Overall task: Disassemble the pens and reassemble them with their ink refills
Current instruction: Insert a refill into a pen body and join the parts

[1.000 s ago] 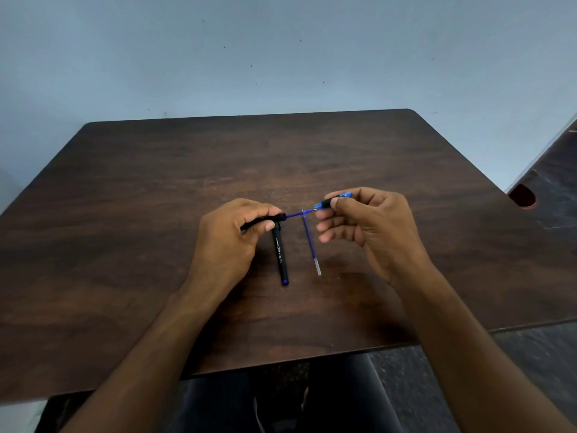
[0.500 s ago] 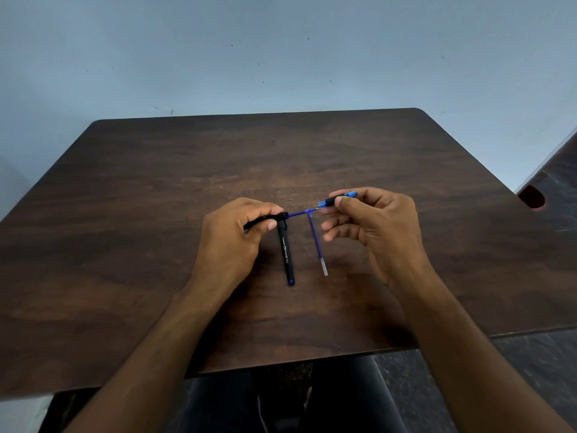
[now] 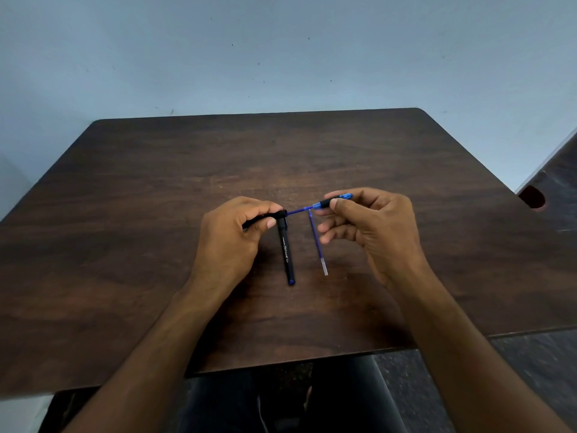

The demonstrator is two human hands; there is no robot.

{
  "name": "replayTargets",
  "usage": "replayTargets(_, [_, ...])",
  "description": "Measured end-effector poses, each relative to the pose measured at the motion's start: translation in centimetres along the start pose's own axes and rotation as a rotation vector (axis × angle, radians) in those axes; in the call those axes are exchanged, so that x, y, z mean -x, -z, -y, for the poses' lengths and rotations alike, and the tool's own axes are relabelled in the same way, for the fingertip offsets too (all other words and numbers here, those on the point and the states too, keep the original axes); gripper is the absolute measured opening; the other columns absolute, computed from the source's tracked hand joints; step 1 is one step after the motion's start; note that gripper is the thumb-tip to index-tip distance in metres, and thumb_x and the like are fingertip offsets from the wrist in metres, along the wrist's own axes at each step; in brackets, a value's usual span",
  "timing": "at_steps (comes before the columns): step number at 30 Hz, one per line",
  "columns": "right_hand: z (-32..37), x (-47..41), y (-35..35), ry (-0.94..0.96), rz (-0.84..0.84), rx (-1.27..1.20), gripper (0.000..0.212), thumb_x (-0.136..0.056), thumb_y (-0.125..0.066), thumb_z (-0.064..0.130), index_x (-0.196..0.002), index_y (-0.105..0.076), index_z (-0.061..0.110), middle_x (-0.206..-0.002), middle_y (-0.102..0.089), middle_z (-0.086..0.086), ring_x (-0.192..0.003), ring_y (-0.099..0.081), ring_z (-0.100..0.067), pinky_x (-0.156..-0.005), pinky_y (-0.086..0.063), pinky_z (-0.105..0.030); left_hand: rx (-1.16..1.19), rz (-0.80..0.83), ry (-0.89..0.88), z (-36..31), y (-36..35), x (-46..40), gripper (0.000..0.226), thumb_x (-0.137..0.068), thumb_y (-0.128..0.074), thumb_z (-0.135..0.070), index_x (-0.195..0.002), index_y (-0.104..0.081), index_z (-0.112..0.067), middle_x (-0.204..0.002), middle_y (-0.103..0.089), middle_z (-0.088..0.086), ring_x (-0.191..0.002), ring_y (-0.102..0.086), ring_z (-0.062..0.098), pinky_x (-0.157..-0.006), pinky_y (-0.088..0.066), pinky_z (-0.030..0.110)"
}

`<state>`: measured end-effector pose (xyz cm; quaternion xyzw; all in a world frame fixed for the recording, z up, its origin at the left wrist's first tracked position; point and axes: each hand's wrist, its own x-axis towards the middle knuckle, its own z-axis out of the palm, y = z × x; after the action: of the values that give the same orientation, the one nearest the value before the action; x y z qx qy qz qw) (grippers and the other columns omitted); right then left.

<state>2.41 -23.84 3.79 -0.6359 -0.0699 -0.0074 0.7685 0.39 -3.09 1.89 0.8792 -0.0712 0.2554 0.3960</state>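
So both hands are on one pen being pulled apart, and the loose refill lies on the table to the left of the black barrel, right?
Not quite. The head view shows the loose refill lying right of the black barrel, not left. The rest holds: the left hand and right hand both grip the one pen.

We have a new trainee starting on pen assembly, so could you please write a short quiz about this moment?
1. True or false: the loose ink refill lies on the wooden table, not in a hand.
2. Which hand grips the black barrel? A) left hand B) right hand
3. Fill in: the right hand pinches the blue ____ section, with a blue refill spanning to the barrel.

Key
1. True; it lies beside the black pen body, apart from it.
2. A
3. tip
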Motion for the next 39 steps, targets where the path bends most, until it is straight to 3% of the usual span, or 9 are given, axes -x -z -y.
replayTargets(3, [-0.2,0.0,-0.1,-0.001,0.006,0.001,0.009,-0.092,-0.064,-0.004,-0.097,-0.072,-0.008,-0.084,-0.076,-0.025,-0.064,-0.072,-0.034,-0.056,-0.06,-0.037,-0.003,0.012,-0.007,-0.1,0.0,0.0,0.026,-0.083,-0.075,-0.005,-0.103,-0.077,-0.021,-0.098,-0.07,-0.014,-0.095,-0.065,0.0,-0.088,-0.048,0.015])
replayTargets(12, [-0.7,-0.5,0.2,-0.011,0.078,-0.052,0.012,-0.089,-0.067,-0.003,-0.099,-0.074,-0.005,-0.088,-0.076,-0.026,-0.065,-0.073,-0.035,-0.057,-0.06,-0.035,-0.008,0.011,-0.023,0.0,0.2,0.2,0.025,-0.086,-0.072,-0.005,-0.106,-0.076,-0.02,-0.1,-0.071,-0.01,-0.097,-0.064,0.004,-0.089,-0.046,0.014])
replayTargets(19, [-1.0,-0.4,0.2,-0.008,0.068,-0.052,0.014,-0.09,-0.064,-0.007,-0.1,-0.074,-0.005,-0.086,-0.076,-0.025,-0.065,-0.072,-0.034,-0.056,-0.059,-0.034,-0.027,0.015,-0.055,0.1,0.0,0.2,0.026,-0.091,-0.065,-0.003,-0.11,-0.076,-0.017,-0.103,-0.071,-0.003,-0.099,-0.064,0.015,-0.09,-0.051,0.036])
replayTargets(33, [-1.3,-0.4,0.1,-0.042,0.093,-0.046,0.013,-0.091,-0.067,-0.002,-0.103,-0.071,-0.007,-0.091,-0.077,-0.024,-0.068,-0.073,-0.035,-0.057,-0.061,-0.035,-0.07,0.034,-0.068,0.4,-0.1,0.3,0.026,-0.093,-0.064,-0.009,-0.112,-0.074,-0.023,-0.102,-0.068,-0.008,-0.099,-0.061,0.012,-0.087,-0.053,0.039])
replayTargets(39, [-1.9,-0.5,-0.7,-0.069,0.124,-0.054,0.016,-0.089,-0.069,-0.003,-0.104,-0.069,-0.008,-0.091,-0.077,-0.024,-0.069,-0.072,-0.036,-0.057,-0.06,-0.037,-0.047,0.032,-0.125,0.3,-0.6,0.3,0.023,-0.091,-0.066,-0.009,-0.11,-0.075,-0.019,-0.1,-0.071,-0.001,-0.097,-0.065,0.018,-0.085,-0.053,0.044])
